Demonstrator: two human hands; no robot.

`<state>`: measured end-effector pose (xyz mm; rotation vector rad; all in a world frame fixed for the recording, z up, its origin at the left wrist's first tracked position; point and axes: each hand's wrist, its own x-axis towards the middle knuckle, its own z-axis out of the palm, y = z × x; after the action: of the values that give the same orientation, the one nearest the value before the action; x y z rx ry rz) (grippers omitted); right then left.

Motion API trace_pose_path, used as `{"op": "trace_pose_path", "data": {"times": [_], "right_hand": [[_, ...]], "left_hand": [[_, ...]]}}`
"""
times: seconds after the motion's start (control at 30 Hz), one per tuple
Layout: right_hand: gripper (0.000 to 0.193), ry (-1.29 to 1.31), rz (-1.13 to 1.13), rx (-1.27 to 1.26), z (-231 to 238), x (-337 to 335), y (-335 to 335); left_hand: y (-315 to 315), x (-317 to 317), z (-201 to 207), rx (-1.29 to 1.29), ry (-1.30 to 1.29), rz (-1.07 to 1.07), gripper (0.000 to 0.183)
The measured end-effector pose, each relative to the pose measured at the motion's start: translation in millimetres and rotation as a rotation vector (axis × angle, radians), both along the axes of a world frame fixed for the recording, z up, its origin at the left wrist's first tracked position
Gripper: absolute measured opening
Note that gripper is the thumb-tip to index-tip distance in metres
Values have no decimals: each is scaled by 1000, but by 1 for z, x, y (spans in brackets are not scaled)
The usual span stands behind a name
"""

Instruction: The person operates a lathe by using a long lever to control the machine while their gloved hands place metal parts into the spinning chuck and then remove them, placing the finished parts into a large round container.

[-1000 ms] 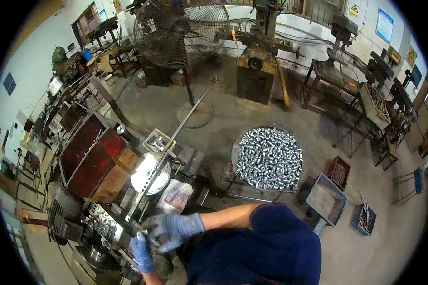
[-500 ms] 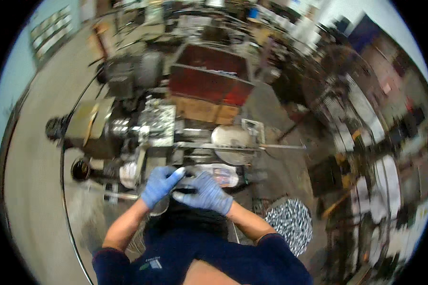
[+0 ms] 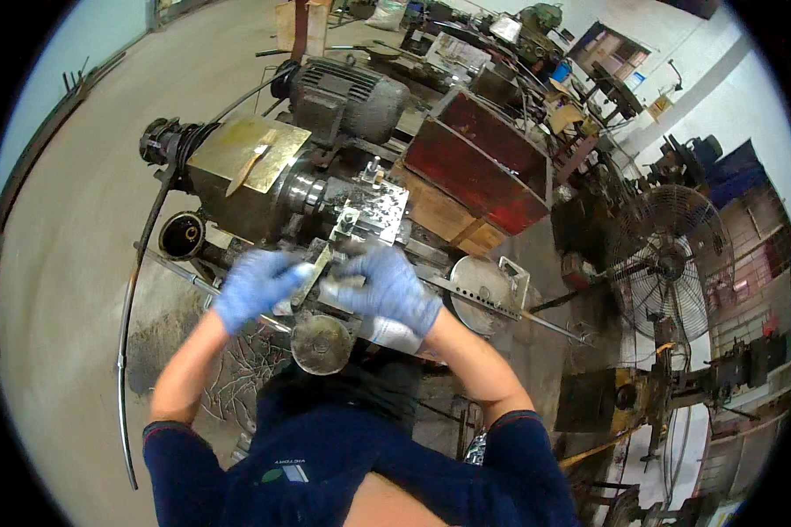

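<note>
Both my hands wear blue gloves and are over the front of a small metalworking machine. My left hand (image 3: 257, 288) is bent, its fingers drawn together beside a narrow metal bar (image 3: 312, 274); whatever lies in its fingertips is hidden. My right hand (image 3: 388, 288) is to the right of that bar, somewhat blurred, with a gap between thumb and curved forefinger and nothing visible in it. Just below the hands is a round metal disc (image 3: 321, 344). Beyond them a shiny spindle (image 3: 306, 193) runs into a block fixture (image 3: 373, 209) littered with metal bits.
An electric motor (image 3: 347, 101) and a red metal bin (image 3: 475, 162) stand behind the machine. A brush (image 3: 248, 169) lies on the housing. A dark cup (image 3: 183, 235) is at left, a perforated bar (image 3: 475, 297) at right. A large fan (image 3: 672, 259) stands further right.
My view has turned and become sharper. My hands, close together before, are now further apart beside the narrow bar. The tub of small metal parts is mostly out of sight.
</note>
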<state>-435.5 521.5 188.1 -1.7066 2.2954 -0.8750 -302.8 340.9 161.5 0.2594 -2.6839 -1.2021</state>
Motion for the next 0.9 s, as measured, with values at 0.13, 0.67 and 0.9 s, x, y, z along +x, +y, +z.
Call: {"op": "trace_pose_path", "data": {"times": [0.13,0.67,0.9], "right_hand": [[47,368,-100,211,3,-44,-61],[41,167,-124,375,-42,-86,-115],[50,208,-108,525,-23,-71,-123]], "left_hand": [[-87,81,8,-359,10,410,37],[-149,241,-110,-127,-344,935,41],[-142,238,-94,-384,-410,934,42]]}}
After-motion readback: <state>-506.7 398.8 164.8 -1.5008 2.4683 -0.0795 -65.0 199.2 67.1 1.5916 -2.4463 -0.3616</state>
